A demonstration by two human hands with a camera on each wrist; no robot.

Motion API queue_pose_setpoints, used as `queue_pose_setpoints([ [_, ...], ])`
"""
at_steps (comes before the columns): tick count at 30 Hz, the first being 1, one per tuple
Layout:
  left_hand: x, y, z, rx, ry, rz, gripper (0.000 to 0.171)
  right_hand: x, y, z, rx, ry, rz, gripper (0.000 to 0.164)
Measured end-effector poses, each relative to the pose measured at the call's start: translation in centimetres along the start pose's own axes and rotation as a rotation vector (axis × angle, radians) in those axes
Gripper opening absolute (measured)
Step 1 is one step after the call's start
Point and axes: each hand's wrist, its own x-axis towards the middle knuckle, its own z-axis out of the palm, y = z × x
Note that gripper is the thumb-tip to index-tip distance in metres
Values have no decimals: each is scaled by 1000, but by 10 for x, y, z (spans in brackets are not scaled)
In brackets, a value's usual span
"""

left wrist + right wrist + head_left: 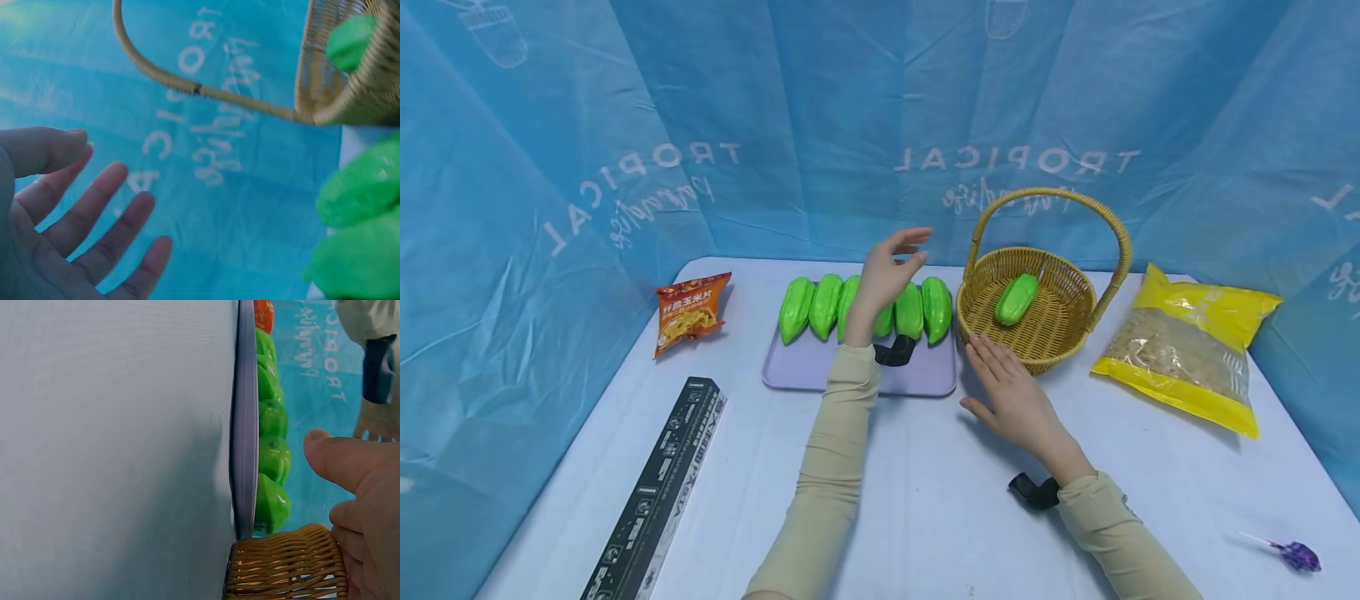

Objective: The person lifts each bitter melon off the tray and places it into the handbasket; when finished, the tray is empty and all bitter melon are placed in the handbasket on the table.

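My left hand (886, 271) hovers over the lilac tray (805, 371), fingers relaxed and spread with nothing in them, as the left wrist view also shows. Several glossy green, ridged gourds (795, 308) lie side by side on the tray; the hand and forearm partly hide the middle ones. To the right stands a woven basket (1060, 337) with a tall arched handle. One green gourd (1017, 300) lies inside it. My right hand (1018, 404) has straight fingers, their tips right at the basket's front left rim (287, 540). It holds nothing.
An orange snack bag (691, 312) lies at the back left, with a long black pasta box (655, 492) in front of it. Right of the basket is a yellow bag (1187, 346) with a see-through panel. A purple lollipop (1296, 556) lies front right. Blue cloth (865, 125) hangs behind.
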Motion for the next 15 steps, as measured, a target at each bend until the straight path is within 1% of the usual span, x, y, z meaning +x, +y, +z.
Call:
queue_pose_setpoints([
  [3, -3, -10, -7, -16, 67, -12, 37, 0, 0, 0, -3, -4, 1, 79],
  [10, -13, -34, -26, -77, 219, -8, 36, 1, 1, 0, -5, -5, 3, 80],
  [15, -24, -53, -46, -107, 366, -41, 35, 0, 1, 2, -6, -1, -1, 79],
])
